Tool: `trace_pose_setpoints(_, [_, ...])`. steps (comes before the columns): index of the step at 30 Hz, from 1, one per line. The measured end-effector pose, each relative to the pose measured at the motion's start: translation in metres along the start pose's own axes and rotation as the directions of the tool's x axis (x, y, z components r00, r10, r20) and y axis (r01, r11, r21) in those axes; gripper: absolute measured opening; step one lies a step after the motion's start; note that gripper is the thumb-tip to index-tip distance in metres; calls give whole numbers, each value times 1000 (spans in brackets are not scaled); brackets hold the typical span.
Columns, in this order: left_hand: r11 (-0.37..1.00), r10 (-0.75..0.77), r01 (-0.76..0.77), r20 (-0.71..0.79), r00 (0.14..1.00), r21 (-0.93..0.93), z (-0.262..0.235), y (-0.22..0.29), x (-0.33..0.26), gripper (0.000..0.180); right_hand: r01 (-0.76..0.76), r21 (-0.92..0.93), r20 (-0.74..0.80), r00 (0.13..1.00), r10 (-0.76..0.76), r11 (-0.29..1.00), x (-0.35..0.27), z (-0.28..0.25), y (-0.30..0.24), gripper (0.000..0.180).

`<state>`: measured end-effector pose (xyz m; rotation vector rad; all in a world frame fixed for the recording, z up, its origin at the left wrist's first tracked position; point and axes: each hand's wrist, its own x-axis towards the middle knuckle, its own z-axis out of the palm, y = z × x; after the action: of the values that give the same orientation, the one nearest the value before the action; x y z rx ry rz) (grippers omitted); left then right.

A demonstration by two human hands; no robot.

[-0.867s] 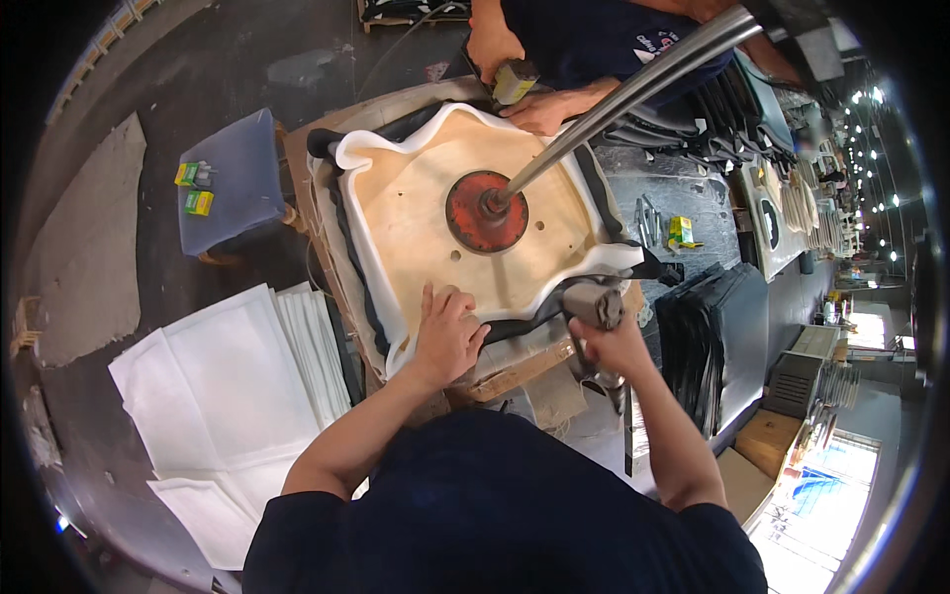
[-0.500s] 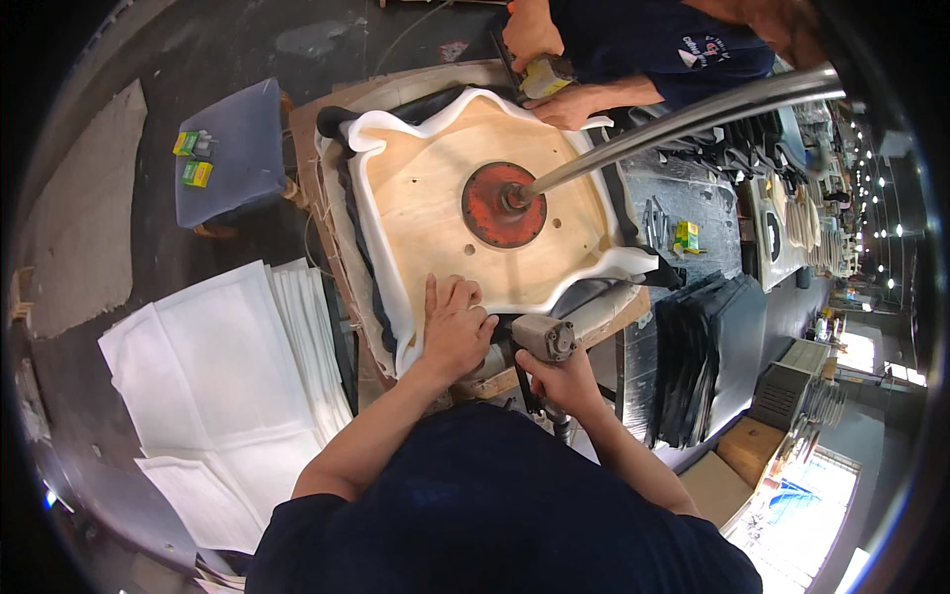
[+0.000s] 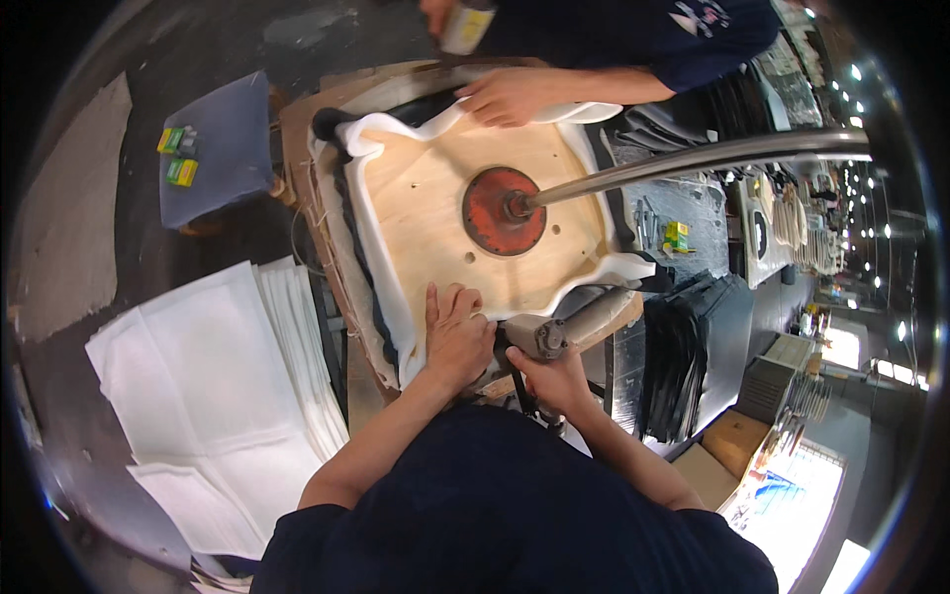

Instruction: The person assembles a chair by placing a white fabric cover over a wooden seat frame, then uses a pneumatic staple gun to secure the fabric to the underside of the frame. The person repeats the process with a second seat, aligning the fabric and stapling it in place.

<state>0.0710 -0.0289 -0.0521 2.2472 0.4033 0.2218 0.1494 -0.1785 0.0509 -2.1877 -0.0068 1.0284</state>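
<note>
A light wooden panel point(image 3: 426, 238) lies flat in front of me, with white foam padding point(image 3: 371, 198) and a dark cover point(image 3: 358, 233) turned up around its edges. My left hand point(image 3: 458, 337) holds down the near edge of the padding, fingertips on the wood. My right hand point(image 3: 556, 379) is closed round the grip of a grey staple gun point(image 3: 535, 335). Its nose is at the near edge, right beside my left fingers, and the exact contact is hidden. A red round plate point(image 3: 505, 211) on a metal pole point(image 3: 693, 161) sits on the panel's middle.
Across from me, a co-worker's hand point(image 3: 515, 96) rests on the far edge; the other holds a tool with a yellow label point(image 3: 465, 28). White sheets point(image 3: 198, 386) are stacked at left, near a stool point(image 3: 223, 148) with small boxes. Black pieces point(image 3: 693, 346) are piled at right.
My staple gun has shifted slightly left, closer to my left hand, which stays in place. The co-worker's tool has lifted away from the far edge, and their other hand has moved left along it.
</note>
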Motion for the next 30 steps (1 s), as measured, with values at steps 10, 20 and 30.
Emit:
trace_pose_setpoints(10, [983,22,-30,47,999,180,-6,22,-5,29,142,297,-81,989,-123,944,-16,-34,51,39])
trace_pose_setpoints(20, [953,289,-284,-43,956,107,77,70,64,31,235,184,-122,969,-215,954,16,-128,62,35])
trace_pose_setpoints(30, [967,252,-248,-67,965,58,90,69,77,21,82,27,21,996,-83,996,60,-150,55,34])
